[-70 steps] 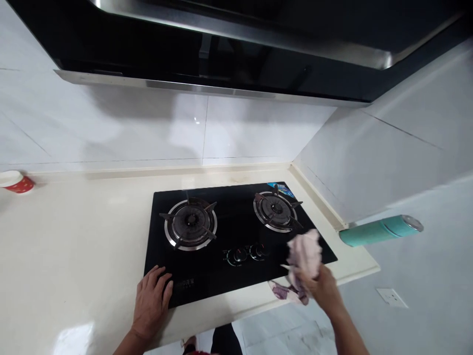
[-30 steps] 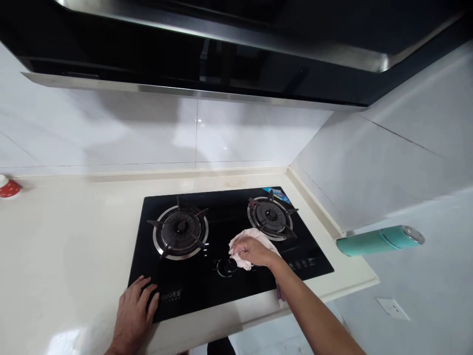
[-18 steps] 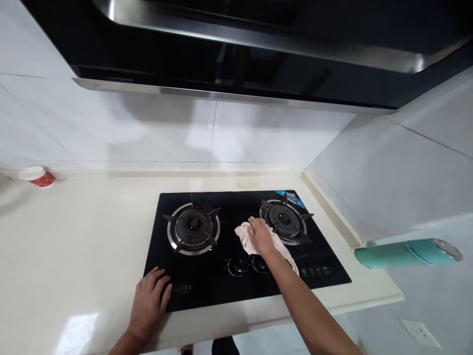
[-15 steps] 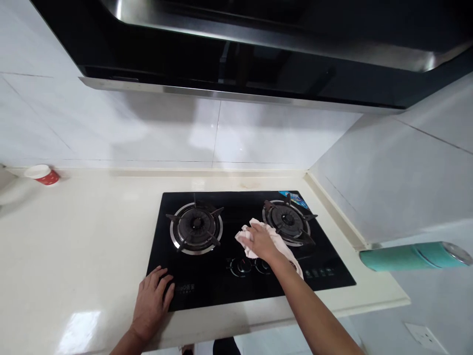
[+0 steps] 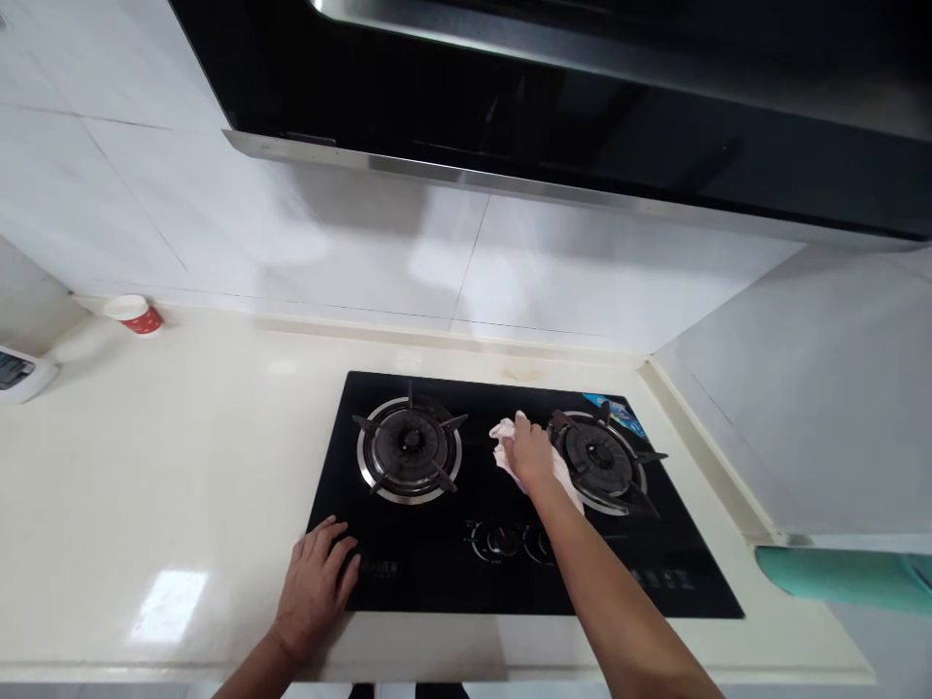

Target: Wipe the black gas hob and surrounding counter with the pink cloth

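Note:
A black glass gas stove [image 5: 437, 582] is set into the counter, with a left burner [image 5: 410, 447] and a right burner [image 5: 598, 458]. Between the burners, my right hand [image 5: 530, 454] presses a pale pink cloth [image 5: 566, 482] onto the glass, fingers bunched on it. Part of the cloth trails under my wrist towards the right burner. Two control knobs [image 5: 502, 540] sit near the front, the right one partly behind my forearm. My left hand [image 5: 316, 582] lies on the stove's front left corner with its fingers spread, holding nothing.
A black range hood [image 5: 510, 126] overhangs the stove from above. On the pale counter [image 5: 218, 466] a red and white paper cup [image 5: 140, 316] lies tilted at the back left, near a white object [image 5: 25, 377]. A green cylinder [image 5: 837, 580] is at the right edge.
My view has turned, so the stove sits further right and the white object has come into view at left. My right hand and the cloth have shifted slightly towards the back of the stove.

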Motion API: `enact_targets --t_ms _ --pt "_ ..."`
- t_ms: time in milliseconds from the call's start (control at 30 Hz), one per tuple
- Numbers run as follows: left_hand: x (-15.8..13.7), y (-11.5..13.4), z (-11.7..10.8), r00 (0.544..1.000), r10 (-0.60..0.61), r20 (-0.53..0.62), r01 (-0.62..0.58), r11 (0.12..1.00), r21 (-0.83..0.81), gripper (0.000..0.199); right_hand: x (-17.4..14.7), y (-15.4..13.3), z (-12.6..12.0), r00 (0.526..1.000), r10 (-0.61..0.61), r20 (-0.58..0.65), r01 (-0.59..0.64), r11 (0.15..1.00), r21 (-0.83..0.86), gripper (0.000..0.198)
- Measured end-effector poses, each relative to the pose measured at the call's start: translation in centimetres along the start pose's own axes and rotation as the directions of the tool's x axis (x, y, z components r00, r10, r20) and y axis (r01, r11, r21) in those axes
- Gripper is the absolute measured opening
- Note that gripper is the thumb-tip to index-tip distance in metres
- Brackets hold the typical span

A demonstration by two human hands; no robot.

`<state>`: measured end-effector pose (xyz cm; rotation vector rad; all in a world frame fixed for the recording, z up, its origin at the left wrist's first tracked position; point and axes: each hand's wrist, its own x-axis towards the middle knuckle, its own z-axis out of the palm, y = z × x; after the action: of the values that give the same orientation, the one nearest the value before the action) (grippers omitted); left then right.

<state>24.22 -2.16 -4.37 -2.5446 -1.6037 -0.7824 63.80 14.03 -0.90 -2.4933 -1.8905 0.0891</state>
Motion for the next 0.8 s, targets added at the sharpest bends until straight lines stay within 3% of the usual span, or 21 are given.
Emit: enact_targets --t_ms 100,233,467,667,800 --pt "0.1 0.1 -0.1 1.000 0.000 0.003 0.000 1.000 0.006 0.016 2.4 -1.5 0.1 0.999 0.033 -0.026 -0.032 0.999 0.031 0.057" --pt "0.1 0.3 -0.2 1.000 -0.016 0.018 0.016 1.000 -0.009 0.016 2.0 -3.4 0.4 0.994 -0.105 -0.003 0.105 0.993 0.055 0.043" --pt "0.1 0.7 -0.3 0.998 -0.050 0.038 0.051 0.998 -0.034 0.016 -5.0 -3.8 -0.6 0.937 -0.343 0.064 0.338 0.938 0.078 0.039" --pt "0.0 0.6 -0.2 0.997 -0.060 0.046 0.062 0.997 -0.040 0.017 -11.3 -4.5 -1.2 0.879 -0.465 0.107 0.456 0.884 0.098 0.037" --pt "-0.1 0.4 0.0 0.998 -0.050 0.044 0.052 0.998 -0.034 0.018 -13.4 -5.3 -1.3 0.839 -0.534 0.103 0.519 0.843 0.141 0.043"
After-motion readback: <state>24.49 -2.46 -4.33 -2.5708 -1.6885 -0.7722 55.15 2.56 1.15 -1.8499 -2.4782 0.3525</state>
